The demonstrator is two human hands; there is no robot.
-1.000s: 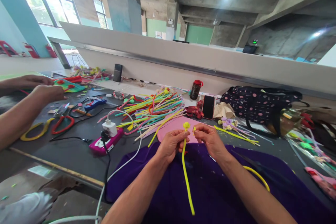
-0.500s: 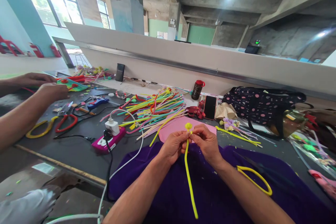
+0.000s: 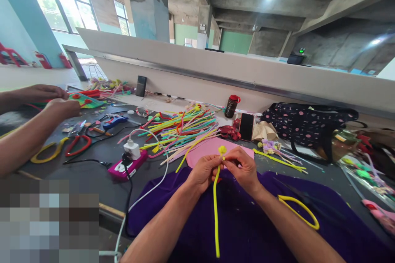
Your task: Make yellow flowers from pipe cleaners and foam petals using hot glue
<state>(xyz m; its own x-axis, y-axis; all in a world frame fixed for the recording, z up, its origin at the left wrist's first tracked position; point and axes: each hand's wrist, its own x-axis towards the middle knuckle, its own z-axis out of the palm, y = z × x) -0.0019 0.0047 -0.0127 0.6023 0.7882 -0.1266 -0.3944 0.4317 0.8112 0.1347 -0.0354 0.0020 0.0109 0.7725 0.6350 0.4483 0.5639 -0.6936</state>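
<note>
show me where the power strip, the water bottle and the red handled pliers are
power strip (image 3: pixel 138 167): head view, its pink side
bottle (image 3: pixel 231 108): head view, its dark body
red-handled pliers (image 3: pixel 88 144): head view, handle

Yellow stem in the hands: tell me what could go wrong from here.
The small yellow piece pinched by the right hand could slip free. The long yellow stem hangs loose below the left hand and might swing or bend. The yellow-handled tool beside the right forearm could get knocked.
</note>
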